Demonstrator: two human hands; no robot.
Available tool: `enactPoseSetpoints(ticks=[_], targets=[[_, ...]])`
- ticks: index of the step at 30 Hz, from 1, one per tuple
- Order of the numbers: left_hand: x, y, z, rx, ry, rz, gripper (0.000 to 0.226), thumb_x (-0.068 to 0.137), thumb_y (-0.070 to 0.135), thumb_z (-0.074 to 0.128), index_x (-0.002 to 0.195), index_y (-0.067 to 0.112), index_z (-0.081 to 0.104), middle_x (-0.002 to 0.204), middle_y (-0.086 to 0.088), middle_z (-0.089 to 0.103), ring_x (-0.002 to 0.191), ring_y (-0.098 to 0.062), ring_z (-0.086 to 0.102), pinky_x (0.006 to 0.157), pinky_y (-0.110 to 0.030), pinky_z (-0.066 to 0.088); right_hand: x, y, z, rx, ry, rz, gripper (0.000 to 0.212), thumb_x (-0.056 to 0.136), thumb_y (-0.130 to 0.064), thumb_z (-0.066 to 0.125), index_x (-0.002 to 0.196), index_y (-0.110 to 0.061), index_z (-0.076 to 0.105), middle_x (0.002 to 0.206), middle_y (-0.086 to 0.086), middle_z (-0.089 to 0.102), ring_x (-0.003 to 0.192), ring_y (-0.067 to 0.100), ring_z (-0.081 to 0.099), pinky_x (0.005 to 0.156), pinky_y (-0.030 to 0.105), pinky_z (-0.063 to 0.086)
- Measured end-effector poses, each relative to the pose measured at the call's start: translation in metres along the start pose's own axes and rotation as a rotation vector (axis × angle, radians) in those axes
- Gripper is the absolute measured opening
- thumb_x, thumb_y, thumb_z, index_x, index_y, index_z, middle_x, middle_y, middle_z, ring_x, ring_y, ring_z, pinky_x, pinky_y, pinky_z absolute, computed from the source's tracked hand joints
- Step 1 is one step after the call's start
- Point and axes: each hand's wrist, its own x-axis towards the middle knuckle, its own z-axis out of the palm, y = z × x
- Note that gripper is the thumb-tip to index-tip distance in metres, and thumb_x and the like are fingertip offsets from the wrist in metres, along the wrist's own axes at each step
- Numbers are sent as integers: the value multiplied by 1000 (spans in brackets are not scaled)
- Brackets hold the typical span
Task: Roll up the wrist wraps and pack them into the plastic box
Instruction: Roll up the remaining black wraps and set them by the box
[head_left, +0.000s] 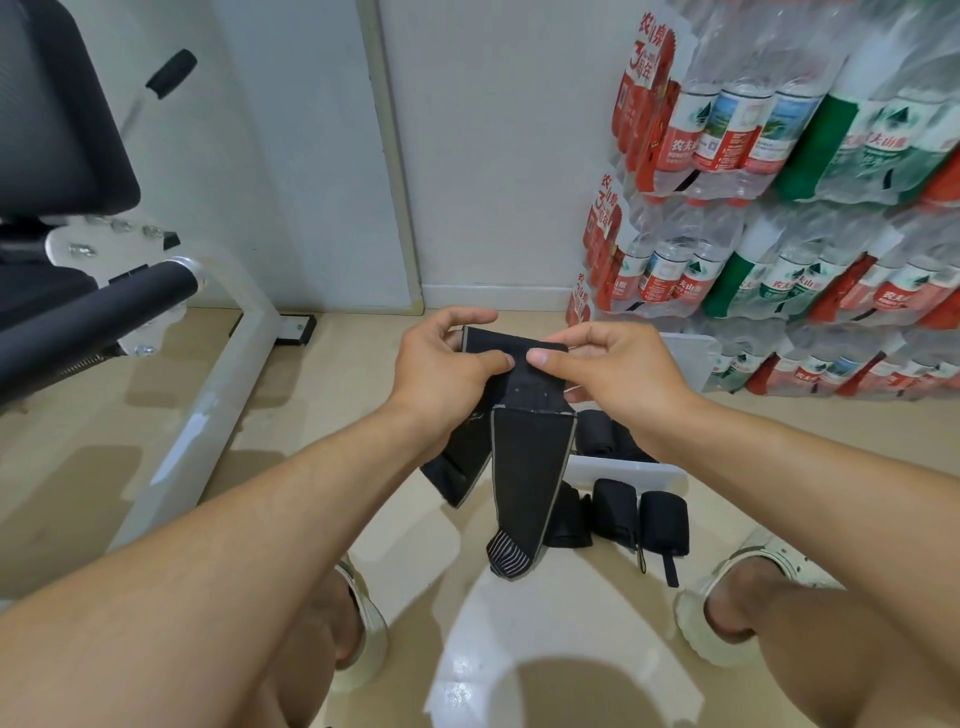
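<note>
Right now both hands, left hand (447, 358) and right hand (602, 364), pinch the top end of a wrist wrap (524, 447) above the floor; its long strip hangs straight down toward the box (623, 470), nearer the right hand.

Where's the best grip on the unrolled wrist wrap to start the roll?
At its top end, from both sides. The left hand and right hand already pinch that flat end of the wrist wrap, thumbs on top. The rest hangs free towards the floor, so the roll can probably start there.
</note>
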Motion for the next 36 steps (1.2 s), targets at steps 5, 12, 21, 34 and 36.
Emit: enactPoseSetpoints(ticks=[5,12,21,34,36], targets=[[0,2,0,-21,10,-21,51,79,-6,79,116,25,65,99,-12,76,78,-23,75,63,-33,60,-2,-1,-4,2,-84,68,20,83,-12,84,98,-9,72,84,6,79,75,17,77,66,22,60],[0,2,-4,88,36,-30,37,89,-6,70,111,24,67,106,-9,73,79,-21,74,54,-25,57,2,-2,-5,-19,81,55,23,87,-11,81,101,-12,62,77,8,70,58,12,69,55,25,58],[-14,4,1,434,-236,44,34,74,49,85,101,28,79,82,13,75,71,-6,67,61,-29,55,2,-6,0,54,126,35,22,93,1,66,110,-10,57,79,10,59,52,14,69,53,32,60],[-12,-3,11,831,-280,281,24,96,24,50,81,23,68,82,3,61,78,-18,58,59,-17,41,0,1,5,0,41,-136,11,97,-20,70,98,-11,65,76,8,64,67,21,75,74,36,64],[-9,-3,9,761,-244,234,30,102,22,48,74,25,58,72,3,60,69,-19,58,54,-16,41,5,-1,-1,88,56,-113,22,102,-32,59,98,-11,65,83,10,67,75,25,76,73,34,64]])
